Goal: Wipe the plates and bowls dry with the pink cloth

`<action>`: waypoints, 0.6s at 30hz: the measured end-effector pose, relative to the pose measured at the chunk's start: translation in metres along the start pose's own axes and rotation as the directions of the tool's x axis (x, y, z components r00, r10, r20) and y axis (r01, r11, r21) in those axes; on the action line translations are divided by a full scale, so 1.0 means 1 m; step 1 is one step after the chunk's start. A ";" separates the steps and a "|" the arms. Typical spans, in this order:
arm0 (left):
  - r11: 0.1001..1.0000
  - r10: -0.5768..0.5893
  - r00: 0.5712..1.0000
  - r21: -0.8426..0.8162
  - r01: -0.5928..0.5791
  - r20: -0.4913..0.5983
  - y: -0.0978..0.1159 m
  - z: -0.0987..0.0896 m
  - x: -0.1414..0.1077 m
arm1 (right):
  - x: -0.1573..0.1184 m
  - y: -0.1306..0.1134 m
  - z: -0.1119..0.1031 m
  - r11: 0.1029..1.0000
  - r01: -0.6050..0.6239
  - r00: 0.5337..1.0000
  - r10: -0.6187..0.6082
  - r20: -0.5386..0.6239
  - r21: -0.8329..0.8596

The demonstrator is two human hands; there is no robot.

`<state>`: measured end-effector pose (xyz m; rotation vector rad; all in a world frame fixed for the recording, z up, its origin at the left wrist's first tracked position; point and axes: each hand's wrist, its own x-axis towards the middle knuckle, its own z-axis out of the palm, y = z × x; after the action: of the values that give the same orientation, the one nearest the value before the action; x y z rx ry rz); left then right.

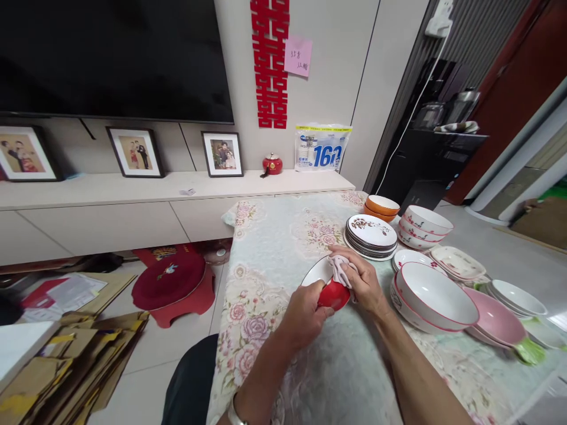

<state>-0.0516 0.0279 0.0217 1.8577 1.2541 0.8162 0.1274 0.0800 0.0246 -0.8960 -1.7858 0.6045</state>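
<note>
A bowl (335,297), red outside and white inside with a dark rim, is held tilted above the flowered tablecloth. My left hand (308,313) grips its near side, thumb over the rim. In my right hand (365,280) is a pale pinkish cloth (341,270), bunched and pressed against the bowl's right rim. Part of the bowl is hidden behind the cloth and my fingers. Just beyond my right hand stands a stack of plates (372,229) with a brown flower pattern on top.
Orange bowls (381,205), white floral bowls (436,289), a pink bowl (498,316) and small white dishes (518,296) crowd the table's right side. A red stool (172,283) and flattened cardboard (88,360) are on the floor at left. Behind is a white cabinet (208,215).
</note>
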 end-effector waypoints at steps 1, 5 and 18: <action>0.999 0.003 1.000 0.044 -0.004 0.010 0.001 0.001 0.000 | 0.001 -0.001 -0.001 1.000 0.008 1.000 -0.008 -0.001 -0.015; 0.993 0.049 0.998 0.107 -0.052 0.028 -0.004 0.000 0.001 | 0.006 0.002 -0.003 0.999 -0.008 0.999 0.006 -0.032 -0.048; 0.990 0.131 0.990 -0.043 -0.133 -0.054 -0.027 0.006 0.006 | 0.006 0.033 0.006 0.967 -0.249 0.936 0.257 -0.240 0.061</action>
<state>-0.0579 0.0386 -0.0035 1.9086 1.1426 0.9611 0.1308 0.1048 0.0011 -1.1398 -1.4467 0.6506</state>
